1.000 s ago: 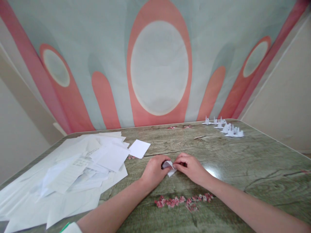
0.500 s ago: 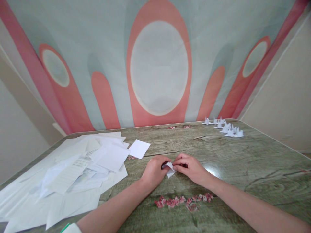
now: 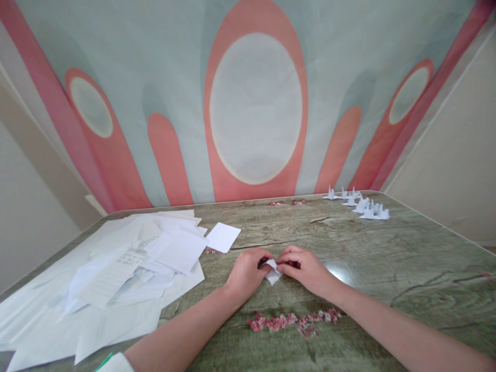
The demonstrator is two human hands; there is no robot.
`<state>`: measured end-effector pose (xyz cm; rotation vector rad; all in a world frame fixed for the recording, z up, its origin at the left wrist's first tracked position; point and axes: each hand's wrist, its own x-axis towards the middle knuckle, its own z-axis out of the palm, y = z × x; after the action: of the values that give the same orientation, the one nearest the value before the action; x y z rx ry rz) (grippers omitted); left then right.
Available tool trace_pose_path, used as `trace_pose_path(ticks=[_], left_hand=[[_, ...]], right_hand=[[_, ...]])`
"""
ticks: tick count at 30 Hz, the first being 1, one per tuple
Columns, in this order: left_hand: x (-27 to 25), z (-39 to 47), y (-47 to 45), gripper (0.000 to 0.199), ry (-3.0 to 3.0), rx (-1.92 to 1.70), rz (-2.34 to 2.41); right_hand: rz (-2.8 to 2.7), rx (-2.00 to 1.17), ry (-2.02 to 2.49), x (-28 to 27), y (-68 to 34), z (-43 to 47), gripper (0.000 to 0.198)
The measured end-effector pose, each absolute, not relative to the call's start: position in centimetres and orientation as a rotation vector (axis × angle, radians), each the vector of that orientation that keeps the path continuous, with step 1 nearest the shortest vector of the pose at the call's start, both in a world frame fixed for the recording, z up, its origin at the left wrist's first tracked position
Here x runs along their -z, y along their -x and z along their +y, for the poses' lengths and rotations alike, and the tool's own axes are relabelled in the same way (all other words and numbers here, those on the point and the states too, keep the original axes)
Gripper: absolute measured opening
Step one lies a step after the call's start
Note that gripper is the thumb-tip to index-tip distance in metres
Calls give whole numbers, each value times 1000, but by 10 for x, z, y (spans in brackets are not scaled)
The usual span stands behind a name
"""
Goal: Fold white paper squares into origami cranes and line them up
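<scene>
A small folded piece of white paper is between my two hands, low over the middle of the table. My left hand pinches its left side, with fingers curled behind it. From the right, my right hand grips the paper's upper right edge between thumb and fingers. One flap stands up near the fingertips; the paper's far side is hidden by my fingers. A square white sheet lies beyond my left hand. Several folded white paper cranes stand at the far right of the table.
A large loose pile of white papers, some with writing, covers the table's left side. The wood-grain table has printed pink flowers near its front. Behind its far edge rises a patterned wall.
The view has shifted very slightly. Both hands keep their grip on the folded paper, with hardly any movement of the fingers.
</scene>
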<state>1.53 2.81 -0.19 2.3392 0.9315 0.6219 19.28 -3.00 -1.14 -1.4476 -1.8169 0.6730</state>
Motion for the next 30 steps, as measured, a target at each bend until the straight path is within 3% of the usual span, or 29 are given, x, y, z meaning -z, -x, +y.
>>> trace_pose_path(ticks=[22, 30], left_hand=[[-5, 24, -17, 23, -2381, -640, 785], [-9, 20, -13, 33, -2412, -642, 782]], right_hand=[[-1758, -565, 1539, 8, -186, -32, 17], [-1761, -532, 1526, 9, -187, -32, 19]])
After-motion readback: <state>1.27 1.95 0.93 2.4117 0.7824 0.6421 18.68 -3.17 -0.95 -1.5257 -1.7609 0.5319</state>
